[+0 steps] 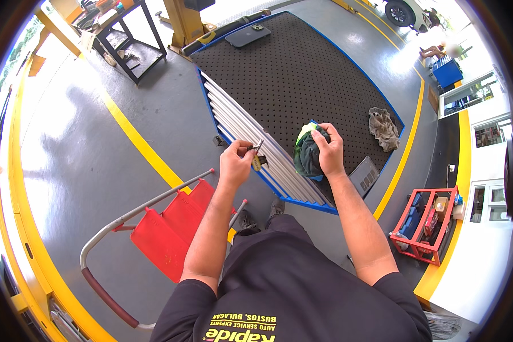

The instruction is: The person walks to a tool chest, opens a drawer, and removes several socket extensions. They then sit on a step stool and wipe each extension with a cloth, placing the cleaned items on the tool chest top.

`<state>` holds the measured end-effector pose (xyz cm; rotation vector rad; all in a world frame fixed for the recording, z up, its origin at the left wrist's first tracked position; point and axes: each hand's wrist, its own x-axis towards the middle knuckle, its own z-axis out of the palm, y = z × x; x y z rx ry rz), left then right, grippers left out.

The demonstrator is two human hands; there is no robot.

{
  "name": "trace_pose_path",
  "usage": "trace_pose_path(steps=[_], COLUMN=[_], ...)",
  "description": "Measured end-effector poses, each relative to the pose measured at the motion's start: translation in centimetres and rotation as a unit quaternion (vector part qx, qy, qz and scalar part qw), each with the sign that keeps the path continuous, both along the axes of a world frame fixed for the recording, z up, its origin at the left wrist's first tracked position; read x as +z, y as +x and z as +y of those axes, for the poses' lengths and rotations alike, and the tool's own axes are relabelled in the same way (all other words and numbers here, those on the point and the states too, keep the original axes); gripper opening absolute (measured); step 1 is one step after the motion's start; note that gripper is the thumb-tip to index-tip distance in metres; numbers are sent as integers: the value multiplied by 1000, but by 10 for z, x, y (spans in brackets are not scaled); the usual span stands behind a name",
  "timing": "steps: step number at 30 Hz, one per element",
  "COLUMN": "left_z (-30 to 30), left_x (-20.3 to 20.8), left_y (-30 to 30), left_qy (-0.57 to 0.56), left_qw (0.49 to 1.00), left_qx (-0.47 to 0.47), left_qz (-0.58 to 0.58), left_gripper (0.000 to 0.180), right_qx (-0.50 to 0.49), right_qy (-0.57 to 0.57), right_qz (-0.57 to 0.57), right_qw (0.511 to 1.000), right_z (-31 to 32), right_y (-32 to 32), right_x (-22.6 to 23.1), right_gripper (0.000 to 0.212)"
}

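My left hand [236,164] is closed, thumb against fingers, on a small tool [259,159] with thin dark prongs and a yellowish part below; its exact kind is too small to make out. My right hand [330,149] grips a bunched dark green cloth [309,157] with a neon-yellow edge. Both hands are raised above the near side of a large black perforated bench top [302,68] with a blue rim. White ribbed slats [239,122] run down its left side, under my left hand.
A grey crumpled rag [383,130], a grey panel [365,175] and a dark flat case [248,35] lie on the bench. A red folding chair [174,225] stands at my left. A red rack [424,225] is at right. Far right, a person [434,51] is beside a blue cabinet [447,72].
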<state>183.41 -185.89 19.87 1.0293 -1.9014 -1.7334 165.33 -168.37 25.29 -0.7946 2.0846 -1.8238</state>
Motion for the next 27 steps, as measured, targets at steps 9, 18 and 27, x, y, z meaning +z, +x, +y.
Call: trace_pose_path(steps=[9,18,27], left_z=[-1,8,-1], left_x=[20,38,38], left_y=[19,16,3], left_qy=[-89,-152,-85], left_qw=[992,981,992], left_qx=[-70,-120,-94], left_qz=[48,-14,20], left_gripper=[12,7,8], right_qx=[-6,-7,-11], right_qy=[-2,-9,-16], right_qz=[22,20,41], right_qw=[1000,1000,999], right_z=[1,1,0], right_y=[1,5,8], right_x=[-1,4,6], right_gripper=[17,15,15])
